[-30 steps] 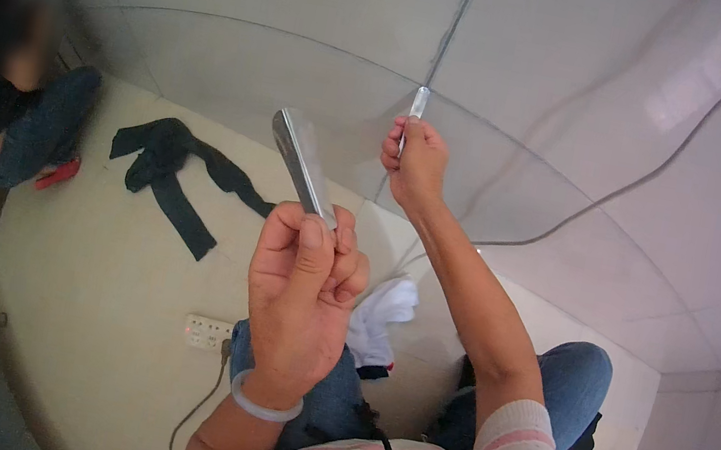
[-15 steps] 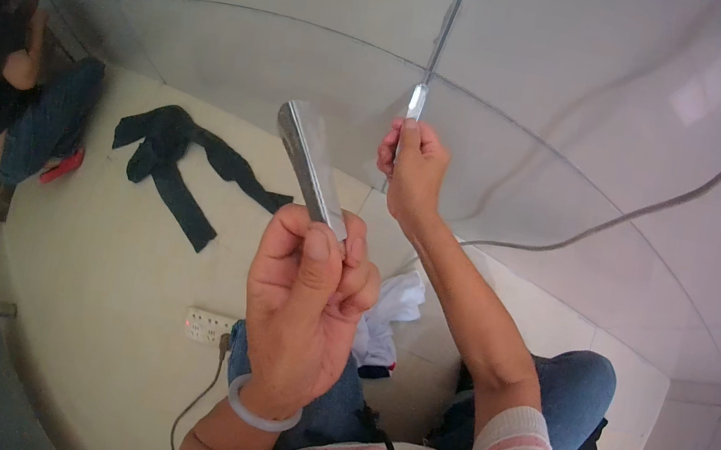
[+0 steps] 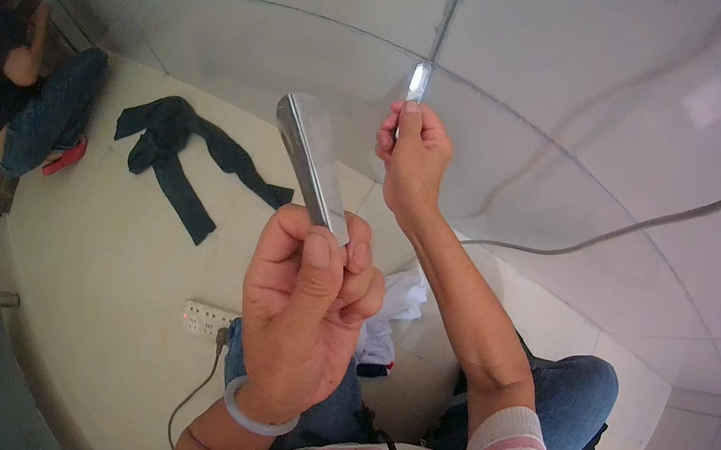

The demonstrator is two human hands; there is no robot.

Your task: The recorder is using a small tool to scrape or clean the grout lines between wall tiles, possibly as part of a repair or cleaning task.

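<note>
My right hand (image 3: 418, 163) grips a narrow shiny metal tool (image 3: 417, 83) with a rounded end. The tool's tip is at the dark vertical joint (image 3: 451, 14) of the grey tiled wall (image 3: 565, 49), right by where it crosses a horizontal joint. Whether the tip touches the wall I cannot tell. Lower and nearer, my left hand (image 3: 302, 311) pinches a broader shiny metal blade (image 3: 312, 159) between thumb and fingers. Its rounded end points up, with the lower end hidden in the fingers. A pale bangle (image 3: 257, 419) circles my left wrist.
Dark clothing (image 3: 168, 138) lies on the pale floor, left. A white power strip (image 3: 206, 320) with a plugged cord stands beside my leg. White cloth (image 3: 393, 313) lies behind my left hand. A grey cable (image 3: 630, 229) runs along the wall. Another person (image 3: 48, 112) sits far left.
My right hand and its tool have moved slightly up along the vertical joint, to the crossing. My left hand still holds the blade in nearly the same place.
</note>
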